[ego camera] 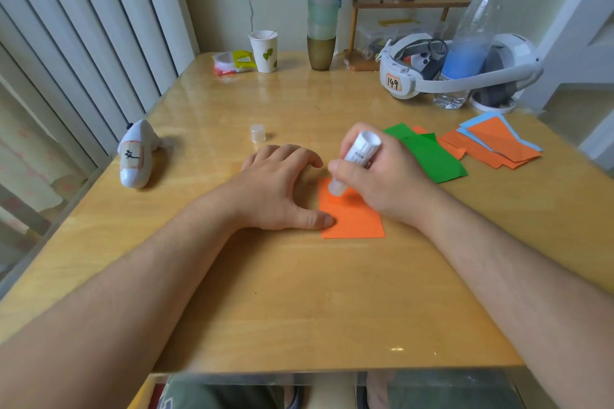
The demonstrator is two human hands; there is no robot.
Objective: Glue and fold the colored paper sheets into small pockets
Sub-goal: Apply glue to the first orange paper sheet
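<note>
An orange paper sheet lies flat near the middle of the wooden table. My left hand rests beside it, thumb pressing its left edge, fingers spread on the table. My right hand grips a white glue stick, tilted, with its tip touching the sheet's upper left part. The glue stick's clear cap stands on the table beyond my left hand. To the right lie a green sheet and a loose pile of orange and blue sheets.
A white plush toy lies at the left edge. At the back stand a paper cup, a snack packet, stacked cups, a small wooden shelf, a white headset and a water bottle.
</note>
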